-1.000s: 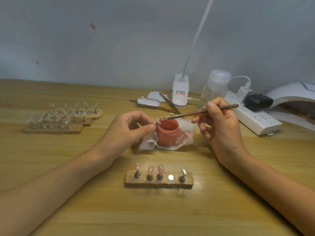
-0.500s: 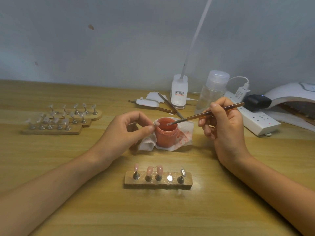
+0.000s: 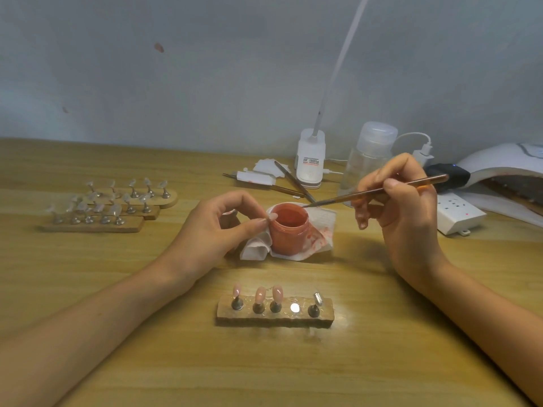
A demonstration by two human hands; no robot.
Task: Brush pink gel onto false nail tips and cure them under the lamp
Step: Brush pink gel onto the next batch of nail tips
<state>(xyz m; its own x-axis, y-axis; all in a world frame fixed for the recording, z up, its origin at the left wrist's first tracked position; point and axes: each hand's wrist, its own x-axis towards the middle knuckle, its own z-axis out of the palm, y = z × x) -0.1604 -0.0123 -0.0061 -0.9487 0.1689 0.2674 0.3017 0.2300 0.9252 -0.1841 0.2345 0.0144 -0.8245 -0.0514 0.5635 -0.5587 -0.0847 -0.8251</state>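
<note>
The open jar of pink gel [image 3: 289, 227] sits just above the centre of the frame on a white tissue [image 3: 321, 230] smeared with pink. The brush [image 3: 373, 191] slants across from the right, its bristle end over the jar's far right rim; whether it touches the gel cannot be told. The right hand [image 3: 405, 212] holds the brush like a pen, thumb and forefinger clamped on the handle, the other fingers curled beneath. The left hand [image 3: 217, 230], fingers bent, pinches a pale nail tip [image 3: 272, 216] between thumb and forefinger right at the jar's left rim.

Below, in the lower centre, a wooden stand [image 3: 276, 315] carries three pink-coated tips [image 3: 260, 294], a bare silver disc [image 3: 294, 307] and one clear tip [image 3: 317, 298]. At the right edge lies the white curing lamp [image 3: 499, 163], beside a power strip [image 3: 458, 212].

The only writing is a small label on the white clip-light base [image 3: 310, 161] at upper centre, too small to read. Three stands of clear tips [image 3: 108, 205] sit at centre left.
</note>
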